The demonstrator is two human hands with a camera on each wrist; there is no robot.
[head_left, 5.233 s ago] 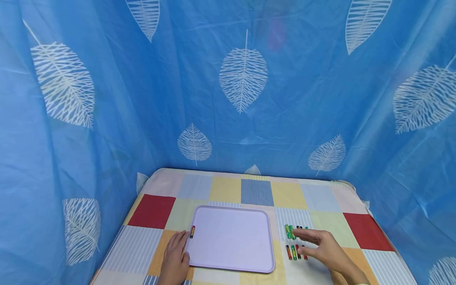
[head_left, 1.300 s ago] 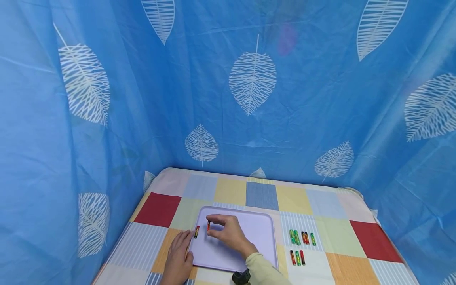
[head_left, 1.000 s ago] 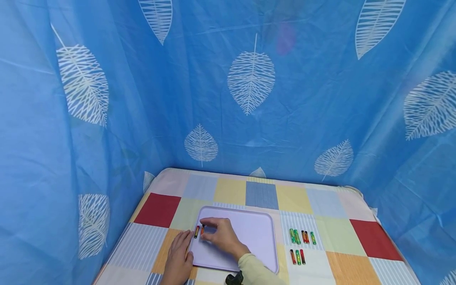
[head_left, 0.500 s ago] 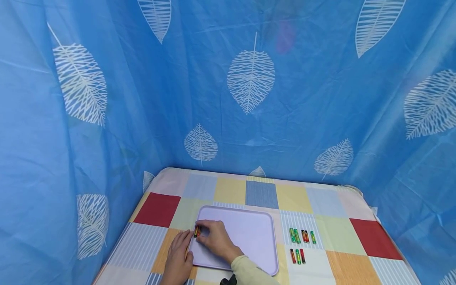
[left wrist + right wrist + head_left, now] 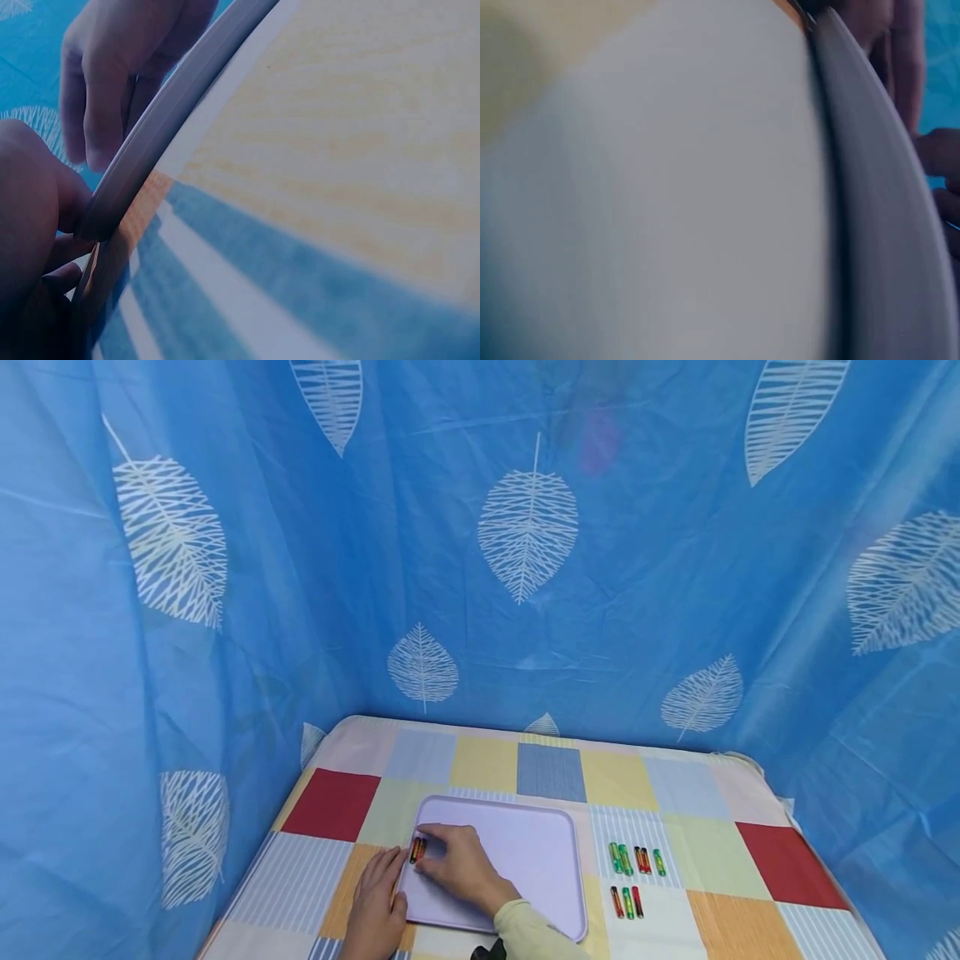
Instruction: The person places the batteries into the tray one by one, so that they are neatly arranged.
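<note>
A lilac tray lies on the table, its raised rim large in the left wrist view. Near its left edge two small red-and-black batteries stand side by side, the left battery and the right battery. Thumb and fingertips of my right hand pinch the right one by its ends. My left hand rests at the tray's left rim, fingers extended against it. In both wrist views the rim hides the batteries.
Right of the tray lie loose batteries in two rows: green batteries, a red-and-black pair and a lone green one behind, a mixed row in front. A patchwork cloth covers the table; blue leaf-print curtains surround it.
My right hand has brought a battery from the front row on the right to the tray's left side, beside the first battery. Over the last half second it barely moves. The left hand stays put.
</note>
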